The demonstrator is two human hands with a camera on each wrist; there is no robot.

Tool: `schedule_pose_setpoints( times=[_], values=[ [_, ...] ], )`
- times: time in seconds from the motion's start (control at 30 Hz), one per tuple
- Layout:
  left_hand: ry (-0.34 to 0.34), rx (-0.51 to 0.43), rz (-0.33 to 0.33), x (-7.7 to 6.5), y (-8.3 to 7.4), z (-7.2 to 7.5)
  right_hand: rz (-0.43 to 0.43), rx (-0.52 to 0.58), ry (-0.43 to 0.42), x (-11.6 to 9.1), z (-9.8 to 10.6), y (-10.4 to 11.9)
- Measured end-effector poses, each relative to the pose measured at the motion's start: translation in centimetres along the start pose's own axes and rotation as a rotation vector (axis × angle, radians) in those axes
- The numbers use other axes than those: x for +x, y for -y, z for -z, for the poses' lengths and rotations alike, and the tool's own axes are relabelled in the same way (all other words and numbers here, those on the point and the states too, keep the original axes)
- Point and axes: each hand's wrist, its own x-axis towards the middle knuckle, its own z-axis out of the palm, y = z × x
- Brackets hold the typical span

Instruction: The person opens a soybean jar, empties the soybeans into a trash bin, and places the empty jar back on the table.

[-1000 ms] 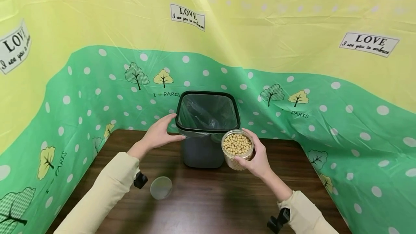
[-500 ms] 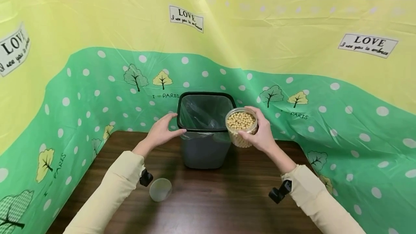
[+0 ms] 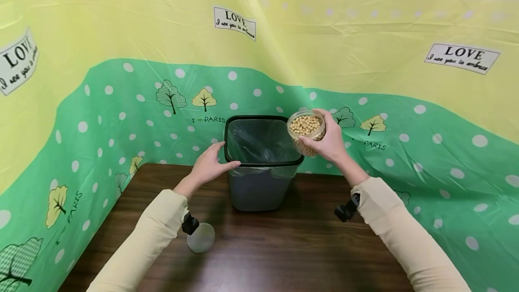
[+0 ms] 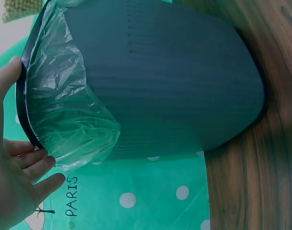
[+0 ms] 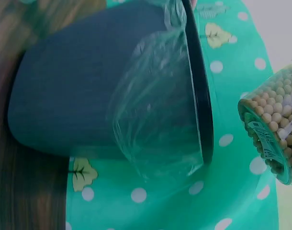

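Note:
A dark grey trash can with a black rim stands on the table, lined with a clear plastic bag folded over its rim. My left hand touches the left side of the rim, thumb and fingers spread and fairly straight. Higher up, at the can's right rear, my right hand grips a clear jar filled with round, pale yellow beans. The jar's mouth has no cover and leans slightly, with the beans inside. In the right wrist view the jar appears beyond the rim; the hand is nearly all out of frame.
A round translucent lid lies on the brown wooden table, in front of the can and to its left. Behind the can hangs a green and yellow printed cloth, which also encloses both sides.
My right hand has raised the jar from in front of the can's right corner to above its right rim. My left hand has shifted slightly right, staying at the rim.

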Motion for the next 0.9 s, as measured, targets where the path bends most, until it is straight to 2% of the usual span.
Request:
schedule_pose_setpoints(
  times=[0.17, 0.33, 0.5, 0.63, 0.9],
  values=[
    [-0.001, -0.015, 0.019, 0.0, 0.0, -0.1, -0.012, -0.085, 0.003, 1.2, 0.0, -0.9],
    [-0.005, -0.028, 0.02, 0.1, 0.0, -0.3, -0.024, -0.185, 0.04, 2.4, 0.0, -1.6],
    [-0.011, -0.045, 0.024, 0.1, -0.1, -0.4, 0.001, -0.216, 0.082, 3.2, -0.2, -2.0],
    [-0.015, -0.065, 0.032, 0.0, -0.2, -0.5, 0.086, -0.236, 0.097, 3.8, -0.7, -2.8],
    [0.006, -0.181, 0.093, 0.2, -0.4, -0.6, 0.374, -0.407, 0.144, 4.6, -1.5, -4.3]
  ],
)
